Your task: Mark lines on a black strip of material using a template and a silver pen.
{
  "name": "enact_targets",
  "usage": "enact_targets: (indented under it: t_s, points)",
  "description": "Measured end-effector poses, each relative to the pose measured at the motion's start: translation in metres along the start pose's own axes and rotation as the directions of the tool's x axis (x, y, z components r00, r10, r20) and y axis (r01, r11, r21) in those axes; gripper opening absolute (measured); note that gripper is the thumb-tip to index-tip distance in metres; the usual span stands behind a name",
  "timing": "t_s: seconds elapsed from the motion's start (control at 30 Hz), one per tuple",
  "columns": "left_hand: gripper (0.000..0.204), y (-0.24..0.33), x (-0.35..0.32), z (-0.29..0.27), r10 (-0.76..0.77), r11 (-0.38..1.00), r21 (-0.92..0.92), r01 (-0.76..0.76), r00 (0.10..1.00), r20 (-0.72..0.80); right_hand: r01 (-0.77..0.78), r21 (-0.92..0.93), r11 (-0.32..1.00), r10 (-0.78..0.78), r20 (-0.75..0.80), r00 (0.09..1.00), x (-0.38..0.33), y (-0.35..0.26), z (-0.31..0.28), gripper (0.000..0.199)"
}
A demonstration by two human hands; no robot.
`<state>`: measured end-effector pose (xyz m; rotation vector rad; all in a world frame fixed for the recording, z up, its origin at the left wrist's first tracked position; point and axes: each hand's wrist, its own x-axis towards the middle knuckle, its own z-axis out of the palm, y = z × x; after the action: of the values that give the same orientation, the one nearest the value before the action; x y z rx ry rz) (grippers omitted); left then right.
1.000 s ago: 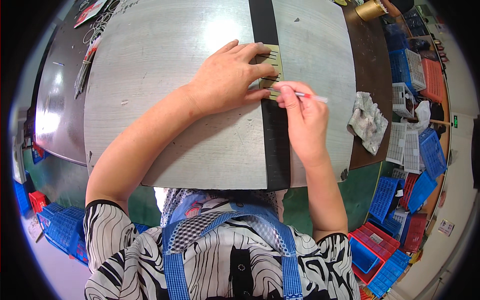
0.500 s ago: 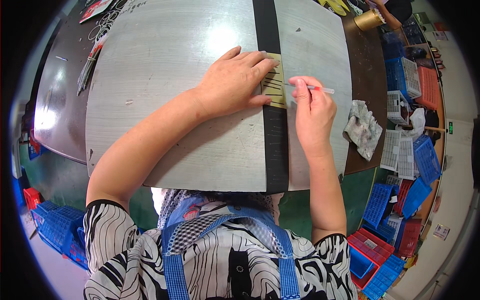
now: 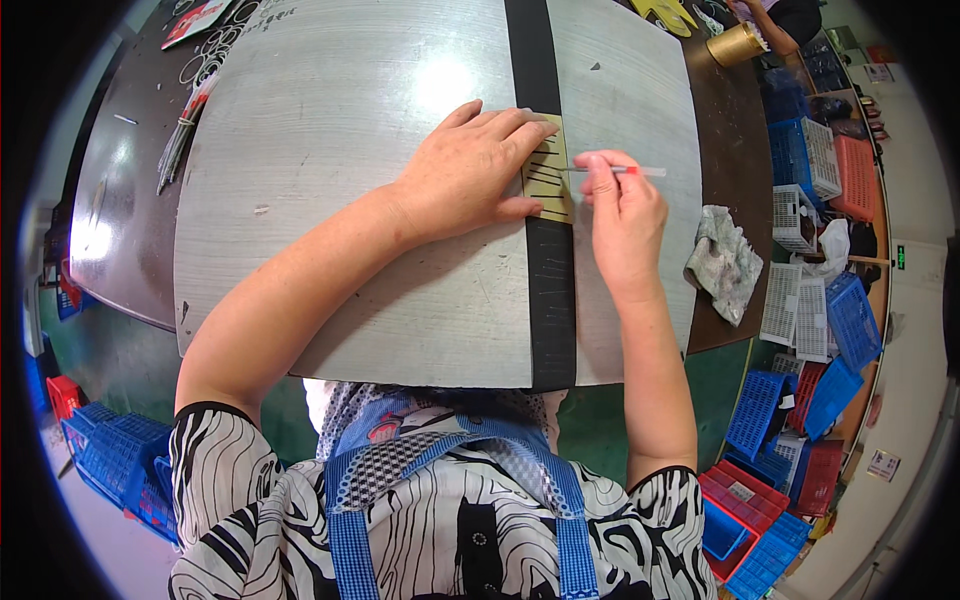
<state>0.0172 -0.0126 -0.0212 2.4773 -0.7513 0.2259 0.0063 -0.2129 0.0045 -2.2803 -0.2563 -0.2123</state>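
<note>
My left hand [image 3: 472, 168] lies flat with fingers stretched out, pressing a yellow slotted template [image 3: 549, 192] onto a long black strip [image 3: 552, 310]. Its fingertips and thumb rest along the template's left part. In my right hand [image 3: 630, 225], pinched between thumb and fingers, is a thin pen refill [image 3: 648, 171] with a clear tube and a red section. Its tip points left and meets the template's right side near the slots; whether it touches the strip through a slot I cannot tell. Below the template, the strip carries several fine pale lines.
A pale grey board [image 3: 400, 310] lies under the strip on a dark table [image 3: 735, 130]. To the right is a crumpled grey cloth [image 3: 724, 265]; beyond it stands a gold cylinder [image 3: 737, 45]. Bundled refills [image 3: 182, 135] lie at left. Plastic baskets [image 3: 760, 410] crowd the right floor.
The refill's back end has tipped up to a more level angle, and its tip has shifted slightly along the template. My left hand keeps its place on the template.
</note>
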Motion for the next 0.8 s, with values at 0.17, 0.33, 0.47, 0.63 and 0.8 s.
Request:
enact_targets:
  t_s: [0.17,0.33,0.47,0.63,0.8]
  points:
    - [0.086,-0.003,-0.002,0.003,-0.001,1.0,0.005,0.002,0.999,-0.053,0.106,0.077,0.991,-0.106,-0.009,0.994,0.008,-0.001,0.014,0.029]
    - [0.094,-0.002,-0.002,0.004,-0.015,1.0,-0.006,0.015,0.999,-0.038,0.083,-0.105,0.991,-0.085,-0.012,0.996,0.018,0.001,0.007,0.028]
    - [0.099,0.0,-0.003,0.002,-0.015,1.0,-0.012,0.014,0.999,-0.029,0.161,-0.014,0.987,-0.161,-0.069,0.985,0.022,0.002,0.024,0.029]
    - [0.1,-0.001,-0.003,0.002,-0.025,1.0,-0.01,0.024,0.999,-0.047,0.112,-0.114,0.987,-0.115,-0.018,0.993,0.03,-0.001,0.014,0.028]
    - [0.1,-0.002,-0.002,0.003,-0.01,1.0,-0.011,0.009,0.999,-0.051,0.157,-0.013,0.987,-0.158,-0.038,0.987,0.032,0.002,0.027,0.027]
